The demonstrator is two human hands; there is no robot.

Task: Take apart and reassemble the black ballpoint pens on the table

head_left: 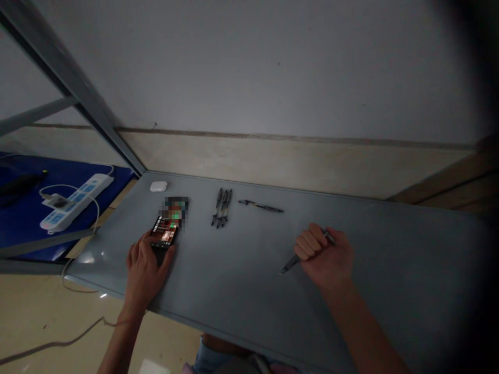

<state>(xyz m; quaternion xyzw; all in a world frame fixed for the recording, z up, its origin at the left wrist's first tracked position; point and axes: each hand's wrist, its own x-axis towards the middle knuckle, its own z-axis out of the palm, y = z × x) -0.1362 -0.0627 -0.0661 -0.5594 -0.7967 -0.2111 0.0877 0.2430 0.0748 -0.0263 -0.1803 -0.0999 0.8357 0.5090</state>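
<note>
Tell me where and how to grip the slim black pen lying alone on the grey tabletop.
Probably pinch the slim black pen mid-length, from above on the near side: it lies flat, long sides exposed, apart from the three black pens left of it.

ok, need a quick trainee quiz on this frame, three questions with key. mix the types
1. What do the fingers of the right hand grip?
2. True or false: the left hand touches the phone.
3. In the picture, the lone pen lying on the grey table is: a) left of the grouped pens; b) right of them; c) across them.

Key: 1. A pen. 2. True. 3. b.
</note>
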